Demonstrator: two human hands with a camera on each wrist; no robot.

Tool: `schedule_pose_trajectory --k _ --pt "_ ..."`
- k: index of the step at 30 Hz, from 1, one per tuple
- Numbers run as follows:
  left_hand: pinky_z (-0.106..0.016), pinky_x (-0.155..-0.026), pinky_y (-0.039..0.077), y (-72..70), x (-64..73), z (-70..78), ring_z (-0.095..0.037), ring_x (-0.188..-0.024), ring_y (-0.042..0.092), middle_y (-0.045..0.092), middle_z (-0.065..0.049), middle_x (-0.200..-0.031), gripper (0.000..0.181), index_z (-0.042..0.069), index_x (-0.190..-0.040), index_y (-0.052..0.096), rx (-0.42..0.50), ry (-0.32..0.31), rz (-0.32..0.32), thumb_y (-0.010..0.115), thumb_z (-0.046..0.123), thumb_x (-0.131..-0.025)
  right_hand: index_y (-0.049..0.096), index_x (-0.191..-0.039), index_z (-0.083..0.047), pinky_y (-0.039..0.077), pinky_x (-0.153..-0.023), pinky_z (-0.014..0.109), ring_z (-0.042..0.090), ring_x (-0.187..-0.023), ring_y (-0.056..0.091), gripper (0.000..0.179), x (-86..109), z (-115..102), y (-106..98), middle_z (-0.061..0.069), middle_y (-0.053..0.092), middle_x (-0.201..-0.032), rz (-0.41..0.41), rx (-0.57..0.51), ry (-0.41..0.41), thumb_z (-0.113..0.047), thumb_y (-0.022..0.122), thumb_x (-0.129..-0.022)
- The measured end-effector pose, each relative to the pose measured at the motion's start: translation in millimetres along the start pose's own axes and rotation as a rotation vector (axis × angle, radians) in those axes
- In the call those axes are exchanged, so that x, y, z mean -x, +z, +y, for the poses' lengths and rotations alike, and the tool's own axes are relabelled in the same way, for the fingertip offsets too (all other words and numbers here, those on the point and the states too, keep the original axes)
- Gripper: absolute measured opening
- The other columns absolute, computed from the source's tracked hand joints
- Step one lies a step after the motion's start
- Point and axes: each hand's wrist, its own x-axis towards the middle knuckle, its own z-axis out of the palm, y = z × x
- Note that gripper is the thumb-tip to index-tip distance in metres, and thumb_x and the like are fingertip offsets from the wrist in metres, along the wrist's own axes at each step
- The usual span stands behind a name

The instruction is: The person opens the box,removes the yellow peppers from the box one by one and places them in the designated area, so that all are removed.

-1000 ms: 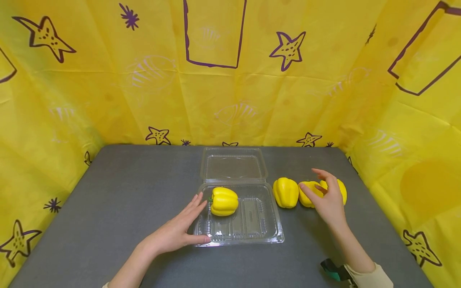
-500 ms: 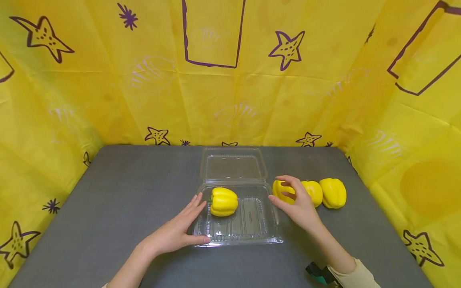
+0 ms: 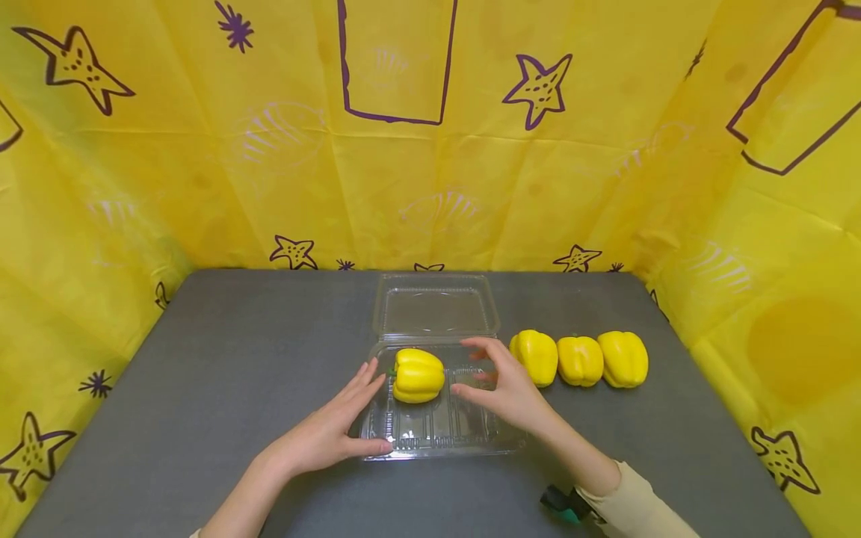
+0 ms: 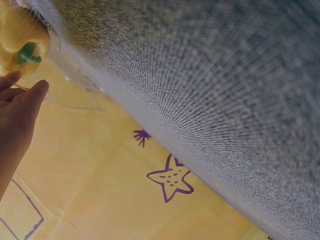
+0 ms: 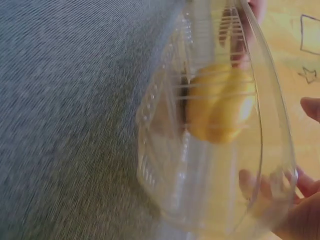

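Observation:
A clear plastic clamshell container (image 3: 457, 451) lies unfolded on the dark table. One yellow bell pepper (image 3: 418, 376) sits in its left part, lying on its side; the green stem (image 4: 27, 53) shows in the left wrist view. My left hand (image 3: 329, 433) rests at the container's left edge, fingers extended and thumb on the near left corner. Over the container's right half is my right hand (image 3: 511, 392), thumb and fingers spread in a curve with nothing between them. The right wrist view sees the pepper (image 5: 217, 105) through the container's clear wall.
To the container's right, three more yellow bell peppers stand in a row: a near one (image 3: 536, 359), a middle one (image 3: 581, 362) and a far right one (image 3: 622, 359). The lid (image 3: 435, 305) lies back behind the base. Yellow patterned cloth (image 3: 430, 172) encloses the table.
My right hand has swept left, from above the rightmost peppers, past the row, to over the container beside the pepper. My left hand and the peppers have stayed put.

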Motion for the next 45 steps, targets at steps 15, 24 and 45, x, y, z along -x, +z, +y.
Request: schedule_pose_trajectory --k 15,24,45 --pt "-0.058 -0.111 0.022 -0.4 -0.1 -0.4 -0.023 -0.149 0.0 0.0 -0.003 -0.163 0.108 0.01 -0.156 0.021 0.01 -0.001 0.001 0.068 0.066 -0.077 0.05 -0.136 -0.008 0.055 -0.084 0.038 0.024 -0.112 0.053 0.068 -17.3 5.1 23.2 0.009 0.05 -0.134 -0.072 0.077 0.02 -0.02 0.084 -0.078" --pt "-0.058 -0.111 0.023 -0.8 -0.1 0.0 -0.024 -0.149 0.0 0.0 -0.003 -0.163 0.107 0.009 -0.156 0.021 0.01 0.0 -0.002 0.069 0.065 -0.077 0.051 -0.134 -0.008 0.056 -0.082 0.038 0.025 -0.11 0.055 0.066 -24.4 6.5 32.8 0.008 0.052 -0.129 -0.095 0.11 0.005 -0.023 0.083 -0.079" --pt "-0.057 -0.111 0.023 0.8 -0.4 0.7 -0.025 -0.149 0.001 0.0 -0.004 -0.163 0.107 0.009 -0.156 0.022 0.009 0.006 -0.005 0.07 0.063 -0.077 0.052 -0.131 -0.006 0.055 -0.083 0.035 0.022 -0.108 0.055 0.066 -29.8 12.0 47.0 0.009 0.052 -0.126 -0.093 0.182 -0.025 -0.019 0.085 -0.075"
